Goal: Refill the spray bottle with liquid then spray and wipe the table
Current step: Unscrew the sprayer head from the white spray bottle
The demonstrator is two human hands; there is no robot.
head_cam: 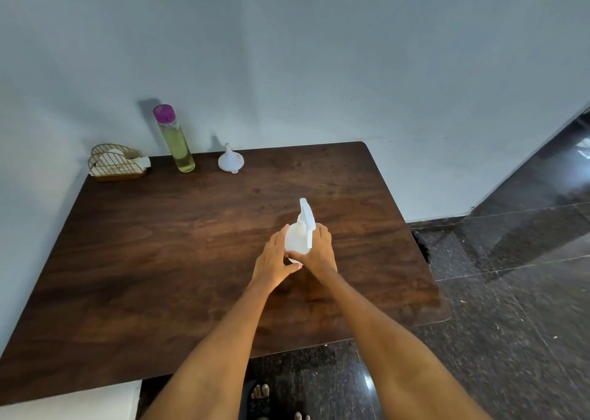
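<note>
Head view, both hands gripping white spray bottle, tall bottle — yellow-green liquid

One table bears one spray bottle, one tall bottle, one funnel, one wire holder; two hands: left, right.

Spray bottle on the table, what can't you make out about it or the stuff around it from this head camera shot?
- Spray bottle: its base and fill level, hidden by the left hand, the right hand and the opaque white body.
- Funnel: its red label, too small to read.
- Wire holder: its white contents, too small to identify.
- Table: near left corner, cut off by the frame edge.
</note>
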